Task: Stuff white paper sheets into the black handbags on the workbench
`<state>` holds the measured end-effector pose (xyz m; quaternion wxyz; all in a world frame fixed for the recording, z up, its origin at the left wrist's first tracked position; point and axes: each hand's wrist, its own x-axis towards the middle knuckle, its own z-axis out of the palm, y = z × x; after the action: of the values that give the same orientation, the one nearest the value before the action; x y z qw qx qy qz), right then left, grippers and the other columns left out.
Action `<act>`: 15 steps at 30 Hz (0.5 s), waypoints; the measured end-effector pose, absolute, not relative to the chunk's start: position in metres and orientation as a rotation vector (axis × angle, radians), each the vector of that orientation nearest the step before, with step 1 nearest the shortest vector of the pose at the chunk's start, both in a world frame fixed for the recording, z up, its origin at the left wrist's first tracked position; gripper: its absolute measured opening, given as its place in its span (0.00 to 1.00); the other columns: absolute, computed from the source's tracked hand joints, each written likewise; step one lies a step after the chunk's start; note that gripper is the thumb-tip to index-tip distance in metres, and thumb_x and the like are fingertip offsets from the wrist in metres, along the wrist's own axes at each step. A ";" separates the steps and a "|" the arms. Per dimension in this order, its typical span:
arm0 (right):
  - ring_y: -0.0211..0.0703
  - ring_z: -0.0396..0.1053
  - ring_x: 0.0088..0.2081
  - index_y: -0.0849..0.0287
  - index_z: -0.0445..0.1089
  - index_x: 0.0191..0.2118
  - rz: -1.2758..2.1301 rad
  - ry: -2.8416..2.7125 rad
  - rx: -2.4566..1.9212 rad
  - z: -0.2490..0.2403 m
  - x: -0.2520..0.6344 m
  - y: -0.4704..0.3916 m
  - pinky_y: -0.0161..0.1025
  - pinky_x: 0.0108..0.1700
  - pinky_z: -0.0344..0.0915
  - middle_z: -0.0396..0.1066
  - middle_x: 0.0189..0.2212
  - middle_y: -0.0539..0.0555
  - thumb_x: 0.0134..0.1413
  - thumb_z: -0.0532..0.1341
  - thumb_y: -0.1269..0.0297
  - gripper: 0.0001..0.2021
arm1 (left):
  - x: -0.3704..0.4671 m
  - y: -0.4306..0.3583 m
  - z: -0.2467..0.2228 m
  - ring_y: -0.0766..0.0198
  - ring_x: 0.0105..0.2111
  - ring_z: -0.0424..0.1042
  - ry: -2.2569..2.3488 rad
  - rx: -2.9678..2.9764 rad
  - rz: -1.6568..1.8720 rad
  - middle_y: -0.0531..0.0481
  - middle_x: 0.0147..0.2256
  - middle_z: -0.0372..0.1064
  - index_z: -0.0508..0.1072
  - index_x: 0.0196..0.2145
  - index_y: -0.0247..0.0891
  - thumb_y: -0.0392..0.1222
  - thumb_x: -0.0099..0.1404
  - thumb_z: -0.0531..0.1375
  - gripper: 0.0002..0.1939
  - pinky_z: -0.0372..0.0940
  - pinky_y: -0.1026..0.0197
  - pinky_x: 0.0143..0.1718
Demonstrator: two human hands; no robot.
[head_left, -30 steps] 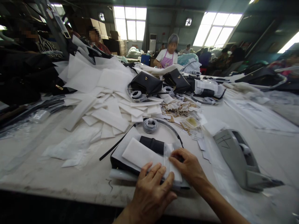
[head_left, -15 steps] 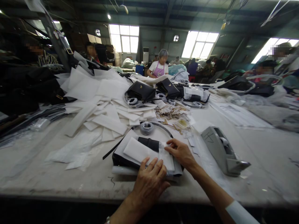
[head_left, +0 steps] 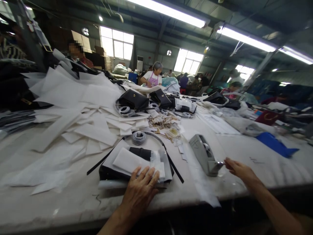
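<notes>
My left hand [head_left: 141, 186] lies flat with fingers stretched out, pressing on a folded white foam sheet [head_left: 129, 160]. Under the sheet is a black handbag [head_left: 104, 173] with grey-white padding around it. A clear plastic piece [head_left: 154, 158] sits on the sheet's right part, beside a black rolled part [head_left: 140, 152]. The bag's black strap [head_left: 177, 168] trails out to the right. Off to the right, my right hand [head_left: 236, 168] pinches its fingers together at the front tip of a grey tape dispenser [head_left: 206, 156]. Whatever is in that pinch is too small to make out.
Loose white foam sheets [head_left: 90, 130] pile up on the left. Behind the bag are a wrapped strap coil [head_left: 138, 138] and tangled tag strings [head_left: 163, 121]. More black handbags [head_left: 133, 99] stand farther back, and a blue piece [head_left: 276, 143] lies right. Across the table a co-worker [head_left: 154, 76] stands.
My right hand has left the clear plastic on the bag and moved right to the tape dispenser. My left hand stays on the foam sheet. The view has turned right.
</notes>
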<state>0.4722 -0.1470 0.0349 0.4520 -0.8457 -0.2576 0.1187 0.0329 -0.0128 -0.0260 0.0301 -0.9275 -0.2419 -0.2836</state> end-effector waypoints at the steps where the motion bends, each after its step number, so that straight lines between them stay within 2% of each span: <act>1: 0.57 0.77 0.34 0.58 0.77 0.26 0.450 -0.613 -2.013 0.031 0.471 -0.143 0.48 0.36 0.71 0.79 0.31 0.65 0.42 0.66 0.48 0.16 | 0.033 -0.012 -0.027 0.54 0.54 0.70 -0.731 -2.835 -0.898 0.51 0.55 0.71 0.67 0.59 0.47 0.48 0.72 0.58 0.19 0.55 0.49 0.58; 3: 0.54 0.77 0.36 0.60 0.79 0.28 0.645 -0.591 -1.945 0.027 0.466 -0.133 0.46 0.37 0.71 0.79 0.34 0.65 0.42 0.66 0.46 0.20 | 0.033 -0.009 -0.029 0.55 0.53 0.71 -0.705 -2.789 -0.957 0.52 0.54 0.72 0.68 0.58 0.47 0.46 0.72 0.56 0.17 0.55 0.50 0.57; 5: 0.52 0.75 0.35 0.62 0.79 0.29 0.634 -0.621 -1.955 0.027 0.461 -0.121 0.44 0.36 0.69 0.79 0.35 0.64 0.40 0.68 0.47 0.20 | 0.033 -0.007 -0.032 0.56 0.52 0.71 -0.681 -2.761 -1.001 0.53 0.53 0.73 0.69 0.57 0.48 0.44 0.73 0.55 0.17 0.55 0.52 0.57; 10: 0.44 0.68 0.26 0.64 0.76 0.22 0.540 -0.643 -1.950 0.033 0.459 -0.101 0.39 0.29 0.63 0.74 0.23 0.58 0.31 0.69 0.51 0.18 | 0.030 -0.004 -0.033 0.57 0.53 0.71 -0.637 -2.744 -0.872 0.53 0.56 0.71 0.67 0.59 0.47 0.42 0.71 0.56 0.20 0.53 0.53 0.57; 15: 0.40 0.64 0.24 0.58 0.70 0.19 0.349 -0.593 -1.887 0.039 0.456 -0.110 0.37 0.29 0.63 0.67 0.18 0.49 0.34 0.65 0.52 0.13 | 0.029 -0.004 -0.033 0.56 0.53 0.71 -0.632 -2.757 -0.824 0.53 0.57 0.70 0.66 0.60 0.47 0.40 0.71 0.55 0.20 0.54 0.52 0.57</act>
<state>0.4557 -0.1104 0.0388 0.5368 -0.7927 -0.2490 0.1464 0.0292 -0.0036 -0.0326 0.0977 -0.9314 -0.2134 -0.2783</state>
